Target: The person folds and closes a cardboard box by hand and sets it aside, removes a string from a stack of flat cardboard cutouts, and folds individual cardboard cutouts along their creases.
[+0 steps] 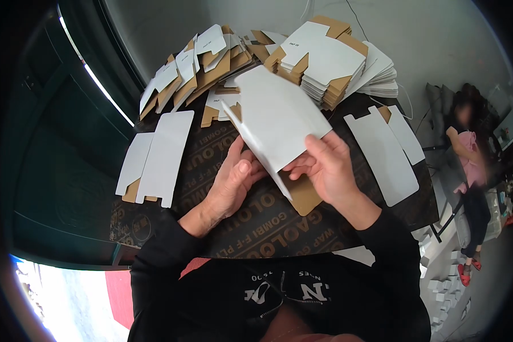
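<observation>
A white cardboard carton (279, 117), brown on its inside, is partly folded and held tilted above the middle of the table. My right hand (328, 168) pinches its near right edge, thumb on the white face and fingers curled beneath. On the other side, my left hand (232, 181) has its fingers apart, beside the carton's narrow left panel; the fingertips reach toward that panel, and whether they press on it is hard to see. A brown flap (303, 196) hangs below the carton between the hands.
Flat cartons lie at the left (165, 154) and right (385, 157) of the dark printed table (211, 236). Stacks of flat cartons (330, 57) and a fanned row (196, 65) stand at the back. A seated person (467, 151) is at the right, near small white boxes (447, 285) on the floor.
</observation>
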The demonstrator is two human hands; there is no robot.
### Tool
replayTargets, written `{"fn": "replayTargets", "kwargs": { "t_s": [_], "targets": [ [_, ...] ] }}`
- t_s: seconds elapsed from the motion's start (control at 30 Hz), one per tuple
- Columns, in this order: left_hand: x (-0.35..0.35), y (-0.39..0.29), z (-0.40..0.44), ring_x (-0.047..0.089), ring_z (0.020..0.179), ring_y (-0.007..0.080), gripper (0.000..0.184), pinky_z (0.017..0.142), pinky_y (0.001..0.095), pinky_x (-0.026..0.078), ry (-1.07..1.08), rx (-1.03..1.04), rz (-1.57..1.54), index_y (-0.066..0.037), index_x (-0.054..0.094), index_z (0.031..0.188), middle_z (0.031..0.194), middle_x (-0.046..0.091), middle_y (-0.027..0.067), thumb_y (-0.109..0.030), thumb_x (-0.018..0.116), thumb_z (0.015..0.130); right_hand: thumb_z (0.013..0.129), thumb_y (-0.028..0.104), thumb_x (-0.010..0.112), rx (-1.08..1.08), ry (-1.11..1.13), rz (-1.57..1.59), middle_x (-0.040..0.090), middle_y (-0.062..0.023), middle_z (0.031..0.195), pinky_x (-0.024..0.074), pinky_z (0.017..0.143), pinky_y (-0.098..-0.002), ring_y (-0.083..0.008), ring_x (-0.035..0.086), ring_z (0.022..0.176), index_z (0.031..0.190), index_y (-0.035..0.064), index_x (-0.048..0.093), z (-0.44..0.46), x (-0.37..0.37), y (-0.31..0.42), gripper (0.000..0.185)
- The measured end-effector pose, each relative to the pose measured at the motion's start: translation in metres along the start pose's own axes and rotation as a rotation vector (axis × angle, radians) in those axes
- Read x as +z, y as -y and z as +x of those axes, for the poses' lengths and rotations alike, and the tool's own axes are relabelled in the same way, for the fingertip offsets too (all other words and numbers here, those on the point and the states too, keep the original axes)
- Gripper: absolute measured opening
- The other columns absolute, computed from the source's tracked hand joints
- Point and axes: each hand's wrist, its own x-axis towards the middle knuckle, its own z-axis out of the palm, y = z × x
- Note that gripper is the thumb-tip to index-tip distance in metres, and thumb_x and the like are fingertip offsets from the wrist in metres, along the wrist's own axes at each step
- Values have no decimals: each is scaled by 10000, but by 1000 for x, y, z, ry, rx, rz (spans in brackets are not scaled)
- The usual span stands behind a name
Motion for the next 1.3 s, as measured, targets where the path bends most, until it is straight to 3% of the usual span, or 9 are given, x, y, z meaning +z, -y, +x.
{"fn": "replayTargets", "kwargs": {
  "t_s": [0.1,0.43,0.73,0.93,1.07,1.13,1.17,1.23,1.3],
  "targets": [
    [3,-1,-1,437,1250,397,1041,1084,508,339,19,-1,-54,32,125,1510,1384,338,312,-563,666,849,978,107,548,5,38,-68,676,-194,831,570,533,-264,-236,702,664,1146,-64,512,-6,6,-10,242],
    [6,-9,-2,540,1154,310,863,937,409,477,-133,-158,-57,60,300,1426,1316,489,244,-469,684,863,1023,135,493,14,202,-256,675,-196,876,590,581,-261,-228,709,708,1152,-77,502,-16,12,-27,249],
    [-10,-1,4,581,1075,255,422,983,377,447,-204,-128,-164,82,476,1264,1159,588,215,-230,571,997,1021,107,483,94,433,-425,653,-215,1021,585,690,-272,-235,700,866,1152,-76,507,-15,4,-40,226],
    [-6,-4,5,620,988,216,328,932,352,481,-275,-67,-154,86,533,1203,1063,642,180,-179,545,1010,1015,94,481,48,485,-436,652,-185,1014,575,705,-274,-219,689,867,1158,-84,502,-20,10,-37,229],
    [-18,-10,10,653,873,200,303,824,309,537,-392,-4,-147,86,549,1180,1010,661,174,-156,559,998,997,51,473,132,476,-624,658,-135,895,557,692,-245,-190,686,817,1112,-67,545,-35,28,-8,180],
    [-29,-16,17,655,843,198,297,794,301,544,-408,-23,-119,86,553,1173,997,664,175,-151,563,994,958,39,484,133,499,-796,626,-50,711,456,553,-250,-124,585,608,1050,-3,597,-41,31,15,152],
    [-37,-21,20,658,813,196,292,764,293,552,-420,-45,-89,87,558,1166,985,667,176,-146,568,990,958,39,484,135,510,-798,626,-50,711,456,553,-250,-124,585,608,1050,-3,597,-39,21,20,152],
    [-50,-27,19,664,754,192,281,705,277,567,-452,-93,-30,88,566,1151,960,672,178,-136,576,982,956,28,484,-833,217,-1178,575,-13,638,394,499,-263,-108,486,532,966,7,626,-27,-1,29,144],
    [-57,-30,14,665,746,193,275,696,275,570,-443,-104,-5,88,572,1140,951,672,180,-135,581,979,959,49,484,-576,-182,-865,541,-3,633,347,469,-279,-103,408,514,926,12,625,-15,-3,43,149]
  ]
}}
